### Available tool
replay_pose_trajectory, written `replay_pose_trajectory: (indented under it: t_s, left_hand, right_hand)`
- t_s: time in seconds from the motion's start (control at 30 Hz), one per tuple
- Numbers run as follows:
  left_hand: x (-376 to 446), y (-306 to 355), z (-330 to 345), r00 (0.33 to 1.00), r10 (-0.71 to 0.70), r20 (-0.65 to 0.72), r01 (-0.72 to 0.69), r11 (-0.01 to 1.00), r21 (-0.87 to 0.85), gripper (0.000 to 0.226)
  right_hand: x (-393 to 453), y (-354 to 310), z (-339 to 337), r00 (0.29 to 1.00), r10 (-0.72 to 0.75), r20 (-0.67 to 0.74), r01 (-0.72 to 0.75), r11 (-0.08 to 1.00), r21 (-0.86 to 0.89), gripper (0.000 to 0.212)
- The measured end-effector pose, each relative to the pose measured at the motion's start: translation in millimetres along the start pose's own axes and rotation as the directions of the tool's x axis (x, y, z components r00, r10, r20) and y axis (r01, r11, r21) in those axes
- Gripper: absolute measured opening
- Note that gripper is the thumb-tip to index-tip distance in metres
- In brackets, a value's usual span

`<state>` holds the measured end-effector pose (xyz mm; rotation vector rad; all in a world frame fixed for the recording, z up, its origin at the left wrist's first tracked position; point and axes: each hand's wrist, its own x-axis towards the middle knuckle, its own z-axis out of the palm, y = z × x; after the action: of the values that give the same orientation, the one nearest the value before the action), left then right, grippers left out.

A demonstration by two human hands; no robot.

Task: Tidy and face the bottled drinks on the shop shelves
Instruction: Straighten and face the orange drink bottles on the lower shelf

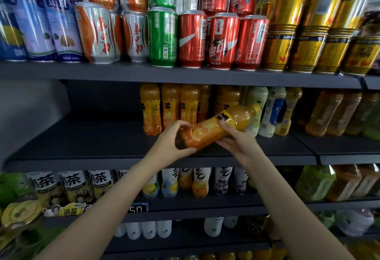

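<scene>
Orange juice bottle [218, 128] tilted, gripped btwn both hands: L [171, 139], R [239, 140].

soft, even indoor light falls from above and in front; no lamp is in view. the cans on the top shelf [185, 73] catch it as long white vertical glare streaks, strongest on the red cans [223, 41] and gold cans [296, 33]. the underside of that shelf throws deep shadow over the far part of the middle shelf [82, 140], so the bottle tops there sit dim. the centre is fairly sharp: label print on the tilted orange bottle [218, 126] reads clearly. the wide lens bends the shelf lines and leans the cans outward. the left and right edges and the lower corners are smeared and blurred, and the colours there bleed.
</scene>
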<state>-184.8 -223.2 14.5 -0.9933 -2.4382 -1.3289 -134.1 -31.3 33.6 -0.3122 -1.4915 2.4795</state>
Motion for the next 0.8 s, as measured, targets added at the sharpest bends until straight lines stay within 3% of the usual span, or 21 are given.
replay_pose_trajectory:
  t_s: [0.17,0.33,0.53,0.7,0.8]
  left_hand:
    - [9.8,1.2,3.0,0.993,-0.078,0.092,0.088,0.991,-0.104,0.058]
    - [13.7,1.8,10.4,0.989,-0.06,0.138,0.073,0.993,-0.093,0.069]
    - [17.0,-3.3,14.6,0.996,-0.079,0.048,0.082,0.995,-0.062,0.066]
    - [24.6,-16.2,12.9,0.994,-0.111,0.008,0.111,0.993,0.042,0.069]
    - [28.8,-32.4,5.9,0.985,-0.171,-0.018,0.172,0.982,0.074,0.072]
  right_hand:
    - [-2.5,-2.9,1.3,0.977,-0.134,0.168,0.175,0.949,-0.261,0.042]
    - [-3.9,1.0,5.5,0.931,-0.176,0.319,0.277,0.911,-0.307,0.059]
    - [5.8,2.3,13.3,0.905,-0.176,0.387,0.322,0.879,-0.352,0.057]
    - [26.9,6.0,28.6,0.889,-0.176,0.422,0.424,0.662,-0.618,0.071]
    - [44.3,8.4,21.8,0.933,-0.103,0.346,0.331,0.625,-0.707,0.067]
